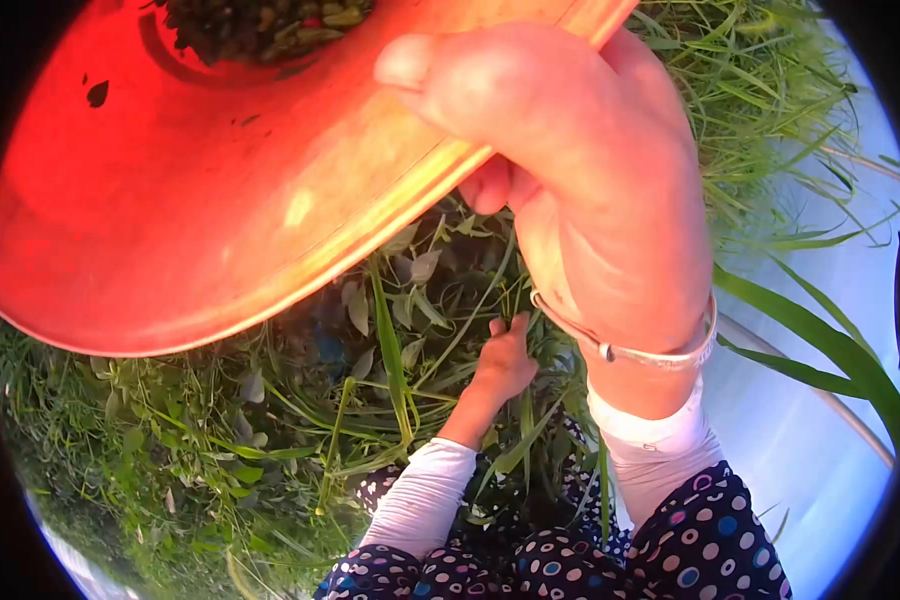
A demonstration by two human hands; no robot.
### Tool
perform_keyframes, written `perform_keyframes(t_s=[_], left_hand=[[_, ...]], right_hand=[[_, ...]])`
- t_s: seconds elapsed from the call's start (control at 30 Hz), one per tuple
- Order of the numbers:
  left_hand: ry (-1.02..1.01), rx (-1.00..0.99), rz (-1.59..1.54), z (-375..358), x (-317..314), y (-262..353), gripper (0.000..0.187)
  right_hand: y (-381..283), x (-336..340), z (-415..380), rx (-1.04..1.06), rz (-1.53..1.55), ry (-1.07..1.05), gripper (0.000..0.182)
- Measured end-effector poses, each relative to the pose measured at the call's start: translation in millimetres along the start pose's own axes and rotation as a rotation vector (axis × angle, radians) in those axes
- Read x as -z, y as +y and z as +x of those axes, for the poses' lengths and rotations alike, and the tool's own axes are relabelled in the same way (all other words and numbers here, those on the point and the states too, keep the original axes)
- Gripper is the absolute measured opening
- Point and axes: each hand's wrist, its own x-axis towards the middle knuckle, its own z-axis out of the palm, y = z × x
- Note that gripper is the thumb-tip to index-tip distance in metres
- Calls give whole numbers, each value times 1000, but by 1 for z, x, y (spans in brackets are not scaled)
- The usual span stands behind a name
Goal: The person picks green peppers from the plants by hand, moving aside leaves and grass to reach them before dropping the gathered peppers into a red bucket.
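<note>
Close to the camera, my right hand [590, 150] grips the rim of a red-orange round basin [240, 200], thumb on the inner side and fingers curled beneath. The basin is tilted, and a heap of small dark green pieces [270, 25], perhaps pods or leaves, lies in it with a speck of red; the top is cut off. Lower down, my left hand [505, 365] is among green stems and leaves [420, 310], its fingers partly curled. What they hold, if anything, I cannot make out.
Dense weeds and vines [200, 430] cover the ground on the left, with more tall grass [750, 110] at the upper right. A pale blue-white sheet-like surface [820, 480] runs along the right, crossed by a thin pole [850, 425]. Broad grass blades [820, 320] hang over it.
</note>
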Motion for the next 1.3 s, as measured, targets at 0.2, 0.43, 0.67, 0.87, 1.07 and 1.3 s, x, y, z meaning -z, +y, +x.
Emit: perform_keyframes(t_s=[0.2, 0.43, 0.67, 0.87, 1.07, 1.3], left_hand=[[23, -31, 56, 4, -9, -11, 72], [-19, 2, 82, 2, -13, -21, 70], [-84, 103, 254, 2, -33, -40, 67], [-176, 136, 282, 4, -58, -64, 65], [-219, 195, 362, 6, -82, -87, 71], [-386, 248, -246, 21, -59, -99, 71]], right_hand=[[97, 82, 24, -352, 157, 459, 22], [133, 182, -36, -644, -88, -115, 63], [159, 336, -151, -808, -1020, 179, 75], [226, 291, -304, -985, -705, 588, 46], [277, 193, -353, -606, -894, 286, 42], [278, 138, -367, -747, -1155, -113, 66]])
